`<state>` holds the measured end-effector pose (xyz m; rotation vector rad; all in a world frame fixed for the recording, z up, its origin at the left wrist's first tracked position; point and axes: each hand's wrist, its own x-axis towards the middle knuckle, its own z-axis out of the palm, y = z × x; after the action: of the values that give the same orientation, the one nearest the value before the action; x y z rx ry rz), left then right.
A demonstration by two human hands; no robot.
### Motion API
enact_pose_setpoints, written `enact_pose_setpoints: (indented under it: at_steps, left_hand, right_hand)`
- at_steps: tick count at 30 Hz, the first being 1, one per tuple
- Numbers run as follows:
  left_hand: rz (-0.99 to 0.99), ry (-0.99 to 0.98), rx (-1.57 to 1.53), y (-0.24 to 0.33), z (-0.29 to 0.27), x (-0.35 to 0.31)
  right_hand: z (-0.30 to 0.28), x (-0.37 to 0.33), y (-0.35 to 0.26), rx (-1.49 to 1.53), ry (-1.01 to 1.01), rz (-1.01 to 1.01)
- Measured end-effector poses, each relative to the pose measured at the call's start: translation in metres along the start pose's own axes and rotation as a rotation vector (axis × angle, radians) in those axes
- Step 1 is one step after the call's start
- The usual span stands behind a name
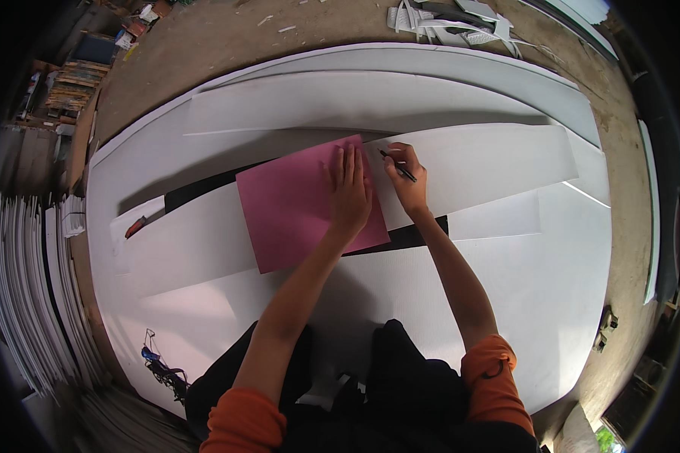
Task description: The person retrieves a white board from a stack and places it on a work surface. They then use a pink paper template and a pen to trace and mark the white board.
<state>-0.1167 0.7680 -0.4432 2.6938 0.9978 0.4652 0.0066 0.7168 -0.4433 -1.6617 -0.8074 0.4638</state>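
Pink card (295, 208) lies flat on the big white sheets (400, 98), right under the person's left hand (350, 192). That hand is spread open, fingers apart, pressing the card down near its right edge. The card looks thin and light, a bit stiff, and it could slide on the smooth white sheet below, so a flat palm on top seems the best way to keep it in place. To lift it, I think a pinch at a bare corner far from the hand would do.

Just beside the left hand, the right hand (408, 181) is closed around a dark pen (397, 165), its tip down at the card's right edge.

Big white sheets lie in layers all around both hands, with a long white strip (491, 162) reaching away past the right hand. A dark gap (204, 189) shows between sheets, beyond the card's far side. Well off to the left of the hands sits a small red thing (135, 226). Brown dirt floor (227, 38) runs around the sheets, with white scraps (446, 26) far ahead and stacked boards (23, 302) far left.
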Motion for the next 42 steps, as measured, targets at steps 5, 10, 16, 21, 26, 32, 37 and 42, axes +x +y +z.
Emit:
enact_pose_setpoints:
  at_steps: [5,10,16,21,26,32,37,42]
  left_hand:
    - [-0.042,-0.059,0.105,0.001,0.005,0.002]
    - [-0.050,-0.042,0.082,0.004,0.006,0.005]
    - [-0.056,-0.039,0.129,0.004,0.006,0.003]
    - [-0.057,-0.019,0.130,0.004,0.008,0.003]
    - [-0.069,-0.024,0.113,0.004,0.008,0.004]
    - [-0.059,-0.045,0.119,0.006,0.006,0.003]
    - [-0.019,0.010,0.173,0.004,0.010,0.003]
    - [-0.001,0.044,0.195,0.003,0.013,0.004]
  right_hand:
    - [0.020,0.011,0.006,-0.045,0.015,-0.043]
    - [0.024,0.017,0.013,-0.123,0.029,-0.188]
    - [0.022,0.015,0.008,-0.125,-0.025,-0.173]
    - [0.023,0.017,0.010,-0.134,-0.041,-0.188]
    - [0.021,0.015,0.007,-0.114,-0.065,-0.210]
    - [0.011,0.008,0.004,-0.098,-0.122,-0.194]
    - [0.001,-0.004,0.003,-0.073,-0.166,-0.195]
    - [-0.010,-0.020,0.001,-0.094,-0.213,-0.148]
